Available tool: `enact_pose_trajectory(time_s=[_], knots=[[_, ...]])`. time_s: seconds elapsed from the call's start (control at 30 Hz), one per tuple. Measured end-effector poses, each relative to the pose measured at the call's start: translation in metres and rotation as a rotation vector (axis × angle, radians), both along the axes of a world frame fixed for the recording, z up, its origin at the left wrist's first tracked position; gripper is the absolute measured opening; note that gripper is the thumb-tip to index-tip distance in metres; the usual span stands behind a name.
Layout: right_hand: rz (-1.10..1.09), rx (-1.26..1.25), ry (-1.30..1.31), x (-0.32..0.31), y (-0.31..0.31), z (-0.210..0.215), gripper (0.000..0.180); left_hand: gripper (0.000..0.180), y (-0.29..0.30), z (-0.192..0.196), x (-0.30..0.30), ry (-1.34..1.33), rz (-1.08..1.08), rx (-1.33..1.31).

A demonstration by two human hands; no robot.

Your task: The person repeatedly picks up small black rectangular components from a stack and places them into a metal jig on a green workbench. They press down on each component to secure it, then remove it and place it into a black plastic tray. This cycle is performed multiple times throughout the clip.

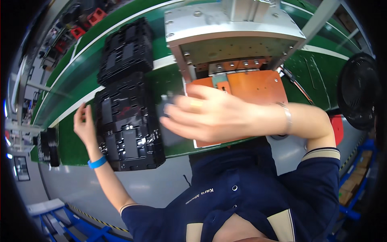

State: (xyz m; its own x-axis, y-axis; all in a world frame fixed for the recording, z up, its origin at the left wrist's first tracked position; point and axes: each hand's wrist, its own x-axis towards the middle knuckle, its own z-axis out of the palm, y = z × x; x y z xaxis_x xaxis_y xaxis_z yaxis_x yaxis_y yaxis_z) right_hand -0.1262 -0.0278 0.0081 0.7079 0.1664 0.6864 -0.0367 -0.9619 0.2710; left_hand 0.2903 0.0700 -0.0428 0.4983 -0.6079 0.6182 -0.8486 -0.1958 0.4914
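Note:
My right hand [205, 115], smeared by motion, hangs in front of the orange plate [258, 86] of a metal press. Its thumb and fingers close on a small dark part [168, 99] with a light, metallic-looking end; blur hides its kind. My left hand [84, 125] is raised beside the left edge of the nearer black plastic tray [129, 143], fingers apart and holding nothing. That tray has slots and shiny raised pieces. Beyond it lies a second black tray [125, 52] of similar make.
The press frame [234, 34] stands on the green workbench [165, 82] at the back centre. A round black fan-like object [358, 90] is at the right. A tool with a cable [296, 82] lies beside the press. Further black parts [48, 147] sit at far left.

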Motion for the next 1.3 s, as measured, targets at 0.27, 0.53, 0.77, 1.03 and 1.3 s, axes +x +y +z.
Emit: enact_pose_trajectory(time_s=[0.27,0.53,0.77,1.03,1.3], knots=[[-0.483,0.335,0.144,-0.157,0.023,-0.008,0.039,0.019,-0.021,0.091,-0.15,-0.111,-0.397,-0.184],[-0.457,0.723,0.083,-0.137,0.007,-0.008,0.026,0.056,-0.04,0.069,-0.291,-0.291,-1.408,0.288],[-0.561,0.589,0.127,-0.122,-0.009,-0.015,0.023,0.077,-0.044,0.04,-0.309,-0.368,-1.499,0.533],[-0.638,0.478,0.091,-0.117,-0.01,-0.017,0.027,0.077,-0.044,0.038,-0.309,-0.352,-1.507,0.556],[-0.518,0.547,0.043,-0.125,-0.007,-0.025,0.015,0.077,-0.045,0.039,-0.308,-0.368,-1.509,0.56]])
